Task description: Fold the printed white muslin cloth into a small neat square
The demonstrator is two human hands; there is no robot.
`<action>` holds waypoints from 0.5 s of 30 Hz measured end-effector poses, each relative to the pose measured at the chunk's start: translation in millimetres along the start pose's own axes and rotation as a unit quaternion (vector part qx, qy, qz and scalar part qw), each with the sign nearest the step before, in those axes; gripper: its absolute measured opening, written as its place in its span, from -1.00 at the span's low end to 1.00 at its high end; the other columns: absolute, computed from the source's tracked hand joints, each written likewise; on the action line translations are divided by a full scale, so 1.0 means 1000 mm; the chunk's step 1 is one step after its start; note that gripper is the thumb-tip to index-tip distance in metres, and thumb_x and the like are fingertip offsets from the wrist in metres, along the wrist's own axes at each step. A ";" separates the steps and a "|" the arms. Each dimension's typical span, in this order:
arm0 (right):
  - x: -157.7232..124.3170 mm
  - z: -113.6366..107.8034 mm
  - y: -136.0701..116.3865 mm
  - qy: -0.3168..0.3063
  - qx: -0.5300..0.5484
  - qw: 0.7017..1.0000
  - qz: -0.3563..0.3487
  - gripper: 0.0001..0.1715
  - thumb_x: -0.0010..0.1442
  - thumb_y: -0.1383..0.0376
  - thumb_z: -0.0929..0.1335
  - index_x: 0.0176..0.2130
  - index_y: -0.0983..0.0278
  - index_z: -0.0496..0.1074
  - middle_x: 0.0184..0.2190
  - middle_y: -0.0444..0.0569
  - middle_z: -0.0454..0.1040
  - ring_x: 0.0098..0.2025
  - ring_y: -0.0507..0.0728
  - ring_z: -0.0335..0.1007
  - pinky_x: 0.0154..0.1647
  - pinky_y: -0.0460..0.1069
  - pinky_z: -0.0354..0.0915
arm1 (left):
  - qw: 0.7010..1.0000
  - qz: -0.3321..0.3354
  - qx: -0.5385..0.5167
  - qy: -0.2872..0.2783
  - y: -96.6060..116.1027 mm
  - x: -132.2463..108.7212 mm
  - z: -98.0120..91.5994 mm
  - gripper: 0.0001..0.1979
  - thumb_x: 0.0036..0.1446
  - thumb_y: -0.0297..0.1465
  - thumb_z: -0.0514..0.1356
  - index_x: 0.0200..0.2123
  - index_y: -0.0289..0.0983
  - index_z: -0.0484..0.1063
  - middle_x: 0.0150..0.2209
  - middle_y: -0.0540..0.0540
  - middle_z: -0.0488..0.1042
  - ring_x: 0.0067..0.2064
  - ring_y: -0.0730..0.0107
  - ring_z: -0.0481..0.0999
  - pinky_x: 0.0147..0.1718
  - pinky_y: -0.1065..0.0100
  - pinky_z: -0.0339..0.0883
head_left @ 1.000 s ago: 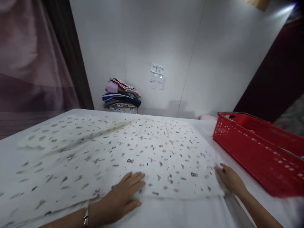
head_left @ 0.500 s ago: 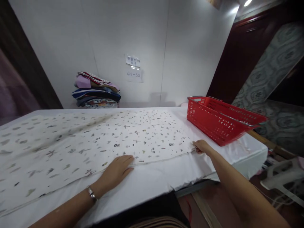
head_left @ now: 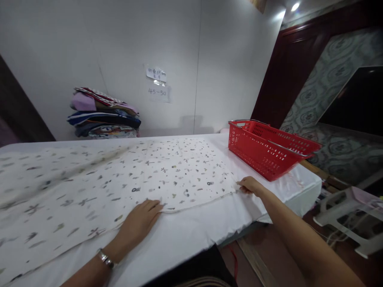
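Note:
A white cloth printed with small grey, brown and green motifs lies spread over the table, a long crease across its left part. My right hand pinches its near right corner, fingers closed on the edge. Along the near edge, further left, my left hand rests palm down with fingers stretched over the cloth; its thumb is mostly hidden. A metal bracelet is on the left wrist. The cloth runs out of view at the left.
A red plastic basket with metal handles stands at the table's right end. Folded fabrics are stacked at the back left by the wall. The table has a white cover; a pale plastic stool is on the floor at right.
The view has turned a little to the right, so the table and basket sit further left. My left thumb, apart from the fingers before, is now tucked in. The right hand keeps its pinch.

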State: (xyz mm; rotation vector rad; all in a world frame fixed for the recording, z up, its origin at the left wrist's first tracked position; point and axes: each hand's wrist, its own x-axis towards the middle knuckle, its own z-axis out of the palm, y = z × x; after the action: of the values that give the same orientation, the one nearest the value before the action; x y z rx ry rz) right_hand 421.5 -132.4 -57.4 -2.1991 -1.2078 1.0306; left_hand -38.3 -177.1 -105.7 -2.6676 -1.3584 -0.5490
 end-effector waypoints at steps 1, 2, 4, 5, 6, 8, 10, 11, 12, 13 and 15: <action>-0.001 0.000 -0.001 -0.010 0.001 1.000 0.006 -0.72 0.18 0.28 0.32 -0.53 0.31 0.27 -0.69 -0.16 0.34 -0.69 -0.07 0.20 -0.67 -0.17 0.09 | 1.000 0.008 0.003 0.011 -0.001 0.000 0.001 -0.63 0.29 -0.22 -0.09 -0.08 -0.18 0.46 -0.05 -0.12 0.48 -0.06 0.14 0.43 -0.12 0.08 0.34; -0.001 -0.001 -0.001 -0.020 0.001 1.000 0.011 -0.71 0.18 0.29 0.32 -0.54 0.32 0.27 -0.70 -0.16 0.34 -0.69 -0.07 0.21 -0.68 -0.17 0.09 | 1.000 0.014 0.005 0.022 -0.002 -0.001 0.001 -0.63 0.29 -0.22 -0.08 -0.09 -0.18 0.47 -0.06 -0.12 0.48 -0.06 0.15 0.44 -0.12 0.09 0.35; -0.001 -0.001 -0.003 -0.036 -0.003 0.999 0.021 -0.72 0.18 0.31 0.32 -0.54 0.32 0.26 -0.70 -0.15 0.35 -0.69 -0.05 0.23 -0.68 -0.16 0.10 | 0.999 0.026 0.008 0.034 -0.003 -0.001 0.002 -0.64 0.29 -0.24 -0.08 -0.10 -0.17 0.47 -0.07 -0.11 0.49 -0.08 0.15 0.45 -0.14 0.11 0.36; -0.001 -0.001 -0.004 -0.041 -0.005 0.999 0.024 -0.72 0.17 0.32 0.33 -0.54 0.32 0.26 -0.70 -0.14 0.35 -0.69 -0.05 0.24 -0.69 -0.16 0.10 | 0.999 0.031 0.008 0.037 -0.004 -0.001 0.002 -0.65 0.29 -0.24 -0.07 -0.10 -0.16 0.48 -0.07 -0.11 0.49 -0.08 0.16 0.45 -0.15 0.12 0.36; -0.001 -0.001 -0.005 -0.044 -0.007 0.999 0.025 -0.72 0.17 0.32 0.33 -0.54 0.32 0.26 -0.70 -0.14 0.35 -0.69 -0.04 0.25 -0.68 -0.16 0.11 | 0.999 0.034 0.009 0.038 -0.005 -0.001 0.002 -0.65 0.29 -0.25 -0.07 -0.11 -0.16 0.48 -0.07 -0.11 0.50 -0.08 0.16 0.45 -0.15 0.13 0.37; -0.001 -0.001 -0.006 -0.046 -0.011 0.999 0.022 -0.74 0.17 0.30 0.34 -0.52 0.31 0.25 -0.67 -0.15 0.37 -0.67 -0.05 0.27 -0.68 -0.17 0.13 | 0.999 0.034 0.007 0.038 -0.006 -0.001 0.002 -0.66 0.28 -0.25 -0.06 -0.11 -0.15 0.48 -0.08 -0.11 0.50 -0.08 0.16 0.46 -0.15 0.14 0.37; -0.001 0.000 -0.007 -0.047 -0.020 0.998 0.021 -0.75 0.16 0.28 0.35 -0.50 0.30 0.25 -0.65 -0.14 0.40 -0.66 -0.05 0.28 -0.66 -0.17 0.15 | 0.999 0.029 0.003 0.038 -0.007 -0.001 0.002 -0.66 0.27 -0.23 -0.05 -0.12 -0.15 0.49 -0.08 -0.10 0.50 -0.09 0.17 0.46 -0.15 0.15 0.36; -0.002 0.001 -0.007 -0.046 -0.029 0.998 0.024 -0.75 0.15 0.28 0.35 -0.49 0.30 0.26 -0.64 -0.13 0.40 -0.66 -0.04 0.29 -0.66 -0.17 0.16 | 0.999 0.027 -0.001 0.036 -0.007 -0.001 0.002 -0.66 0.27 -0.22 -0.04 -0.13 -0.14 0.49 -0.07 -0.10 0.50 -0.08 0.17 0.46 -0.15 0.15 0.36; -0.002 0.001 -0.008 -0.044 -0.040 0.998 0.028 -0.76 0.15 0.29 0.35 -0.49 0.30 0.26 -0.65 -0.12 0.40 -0.67 -0.03 0.29 -0.65 -0.16 0.17 | 0.999 0.025 -0.004 0.034 -0.007 -0.001 0.001 -0.66 0.27 -0.21 -0.04 -0.14 -0.14 0.50 -0.07 -0.09 0.49 -0.09 0.17 0.46 -0.16 0.15 0.36; -0.002 0.002 -0.008 -0.041 -0.054 0.997 0.033 -0.76 0.15 0.30 0.35 -0.49 0.31 0.26 -0.66 -0.13 0.39 -0.67 -0.03 0.28 -0.64 -0.15 0.19 | 0.999 0.025 -0.008 0.032 -0.007 0.000 0.001 -0.66 0.27 -0.20 -0.05 -0.14 -0.13 0.50 -0.07 -0.09 0.49 -0.09 0.18 0.46 -0.16 0.15 0.36; -0.002 0.003 -0.008 -0.031 -0.084 0.995 0.039 -0.77 0.15 0.30 0.34 -0.49 0.30 0.26 -0.69 -0.14 0.37 -0.69 -0.02 0.27 -0.64 -0.14 0.20 | 0.999 0.027 -0.014 0.033 -0.007 0.000 0.000 -0.65 0.27 -0.19 -0.05 -0.14 -0.12 0.49 -0.08 -0.08 0.50 -0.10 0.18 0.46 -0.17 0.16 0.36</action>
State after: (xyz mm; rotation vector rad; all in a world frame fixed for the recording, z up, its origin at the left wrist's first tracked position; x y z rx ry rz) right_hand 414.1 -130.0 -53.5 -2.3763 -1.2868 1.0711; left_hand -43.5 -172.5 -106.4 -2.6732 -1.2680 -0.6490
